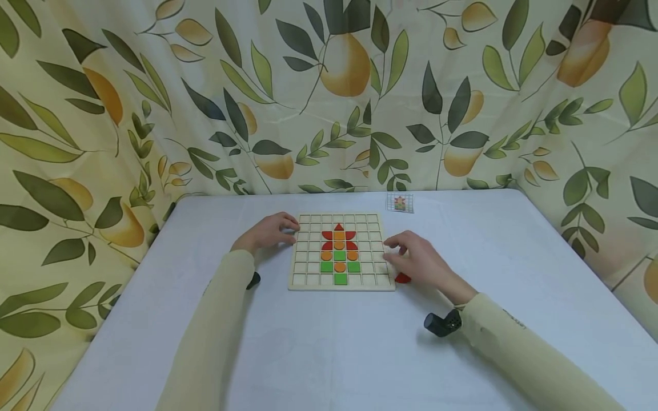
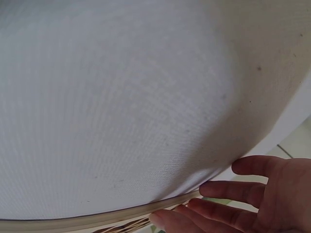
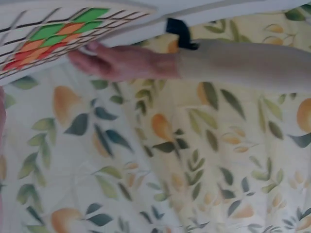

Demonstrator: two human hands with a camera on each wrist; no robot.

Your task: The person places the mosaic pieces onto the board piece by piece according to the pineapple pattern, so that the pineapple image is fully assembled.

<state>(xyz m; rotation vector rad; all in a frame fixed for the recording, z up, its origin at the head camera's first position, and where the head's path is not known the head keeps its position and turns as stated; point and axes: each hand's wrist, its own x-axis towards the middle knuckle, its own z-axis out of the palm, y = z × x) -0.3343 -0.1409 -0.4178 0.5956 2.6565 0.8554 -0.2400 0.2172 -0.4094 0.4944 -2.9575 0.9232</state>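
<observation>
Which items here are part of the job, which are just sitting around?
In use: grid board, coloured tiles on it, loose red piece beside the right hand, left hand at the board's edge.
Idle: small pattern card, table, leaf-print curtain.

Board: we see the grid board (image 1: 341, 251) lying on the desk (image 1: 329, 342), near its middle.
Pieces: shaped pieces (image 1: 339, 251) sit in the board's central cells.
Card: a small card (image 1: 400, 202) lies behind the board, to its right.
Loose piece: one piece (image 1: 403, 278) lies on the desk just right of the board's near corner.
Hands: our left hand (image 1: 268, 231) rests at the board's left edge, our right hand (image 1: 417, 260) at its right edge.
</observation>
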